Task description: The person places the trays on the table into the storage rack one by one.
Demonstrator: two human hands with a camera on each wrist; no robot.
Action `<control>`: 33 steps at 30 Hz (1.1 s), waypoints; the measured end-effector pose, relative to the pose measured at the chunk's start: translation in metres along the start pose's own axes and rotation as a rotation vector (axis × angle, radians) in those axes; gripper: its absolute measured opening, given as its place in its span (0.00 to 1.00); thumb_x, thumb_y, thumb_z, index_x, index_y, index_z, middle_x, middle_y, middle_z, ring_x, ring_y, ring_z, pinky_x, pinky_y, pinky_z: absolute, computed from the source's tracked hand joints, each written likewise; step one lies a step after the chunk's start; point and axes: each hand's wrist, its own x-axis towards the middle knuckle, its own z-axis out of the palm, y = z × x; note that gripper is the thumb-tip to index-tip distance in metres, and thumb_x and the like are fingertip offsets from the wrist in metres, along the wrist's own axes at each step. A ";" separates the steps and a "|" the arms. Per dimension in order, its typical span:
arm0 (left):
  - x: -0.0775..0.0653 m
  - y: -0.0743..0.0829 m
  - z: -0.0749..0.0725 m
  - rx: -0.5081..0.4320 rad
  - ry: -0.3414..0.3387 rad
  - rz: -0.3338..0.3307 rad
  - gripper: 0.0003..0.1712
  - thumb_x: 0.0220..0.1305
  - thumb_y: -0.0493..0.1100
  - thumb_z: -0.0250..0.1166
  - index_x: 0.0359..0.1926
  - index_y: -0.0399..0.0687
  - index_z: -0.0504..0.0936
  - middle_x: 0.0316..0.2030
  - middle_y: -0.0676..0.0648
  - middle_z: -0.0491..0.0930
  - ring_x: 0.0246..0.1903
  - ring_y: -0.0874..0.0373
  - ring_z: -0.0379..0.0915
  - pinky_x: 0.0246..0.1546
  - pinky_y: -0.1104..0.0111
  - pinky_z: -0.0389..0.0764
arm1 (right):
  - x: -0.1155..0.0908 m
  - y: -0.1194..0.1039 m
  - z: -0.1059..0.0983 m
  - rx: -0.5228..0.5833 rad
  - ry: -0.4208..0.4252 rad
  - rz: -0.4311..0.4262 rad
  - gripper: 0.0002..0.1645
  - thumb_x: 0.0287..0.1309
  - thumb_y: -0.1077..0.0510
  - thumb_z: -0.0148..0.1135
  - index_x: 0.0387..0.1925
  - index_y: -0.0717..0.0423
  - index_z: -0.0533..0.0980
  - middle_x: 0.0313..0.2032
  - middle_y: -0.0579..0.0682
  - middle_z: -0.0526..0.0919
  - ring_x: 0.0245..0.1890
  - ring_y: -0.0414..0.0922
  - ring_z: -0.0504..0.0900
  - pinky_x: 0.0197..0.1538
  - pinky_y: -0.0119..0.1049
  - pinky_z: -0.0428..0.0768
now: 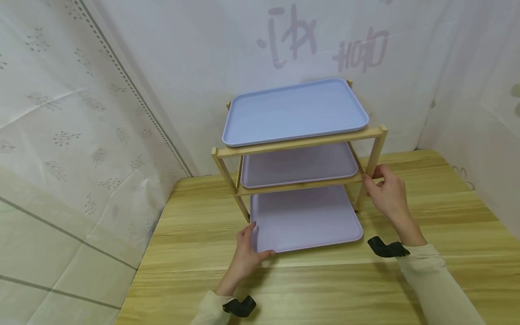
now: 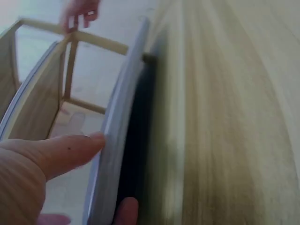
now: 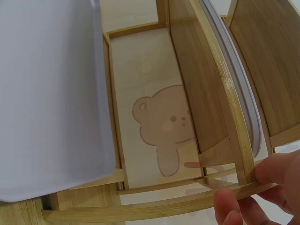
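Observation:
A three-tier wooden rack stands on the table with a tray on each level. The lilac bottom tray juts out past the rack's front, and in the left wrist view a dark gap lies under its edge. My left hand pinches this tray at its front left corner, thumb on the rim and a fingertip underneath. At the rack's front right post, near the middle shelf, my right hand grips the wood. The right wrist view shows its thumb and fingers around that post.
A blue tray lies on the top level and another lilac tray on the middle one. White curtain-like sheets enclose the wood-grain table at the back and sides.

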 end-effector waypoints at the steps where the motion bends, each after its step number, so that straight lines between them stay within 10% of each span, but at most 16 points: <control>1: -0.001 0.000 0.001 0.035 0.014 0.022 0.51 0.42 0.42 0.79 0.66 0.35 0.64 0.62 0.26 0.55 0.59 0.31 0.63 0.59 0.44 0.68 | 0.000 0.000 0.000 -0.002 0.001 0.002 0.14 0.64 0.55 0.57 0.42 0.64 0.73 0.38 0.64 0.81 0.14 0.21 0.72 0.13 0.27 0.67; 14: -0.007 -0.001 0.004 0.255 0.108 0.234 0.14 0.47 0.44 0.77 0.28 0.43 0.81 0.62 0.28 0.67 0.53 0.34 0.75 0.50 0.51 0.78 | 0.000 0.002 0.001 -0.003 0.008 0.017 0.13 0.64 0.55 0.57 0.41 0.63 0.73 0.37 0.62 0.82 0.14 0.22 0.71 0.12 0.30 0.67; 24: 0.002 0.000 0.011 0.395 0.227 0.348 0.18 0.48 0.48 0.76 0.28 0.44 0.76 0.22 0.51 0.81 0.21 0.61 0.75 0.23 0.71 0.75 | 0.000 -0.001 0.000 0.003 0.013 0.021 0.14 0.64 0.55 0.58 0.41 0.64 0.73 0.38 0.63 0.82 0.14 0.21 0.71 0.13 0.28 0.66; 33: 0.014 -0.001 0.015 0.661 0.381 0.399 0.20 0.50 0.56 0.73 0.26 0.49 0.76 0.18 0.51 0.81 0.13 0.54 0.74 0.12 0.66 0.68 | -0.001 0.001 0.000 0.009 0.001 0.019 0.15 0.64 0.54 0.57 0.42 0.64 0.73 0.38 0.63 0.81 0.14 0.23 0.72 0.13 0.29 0.67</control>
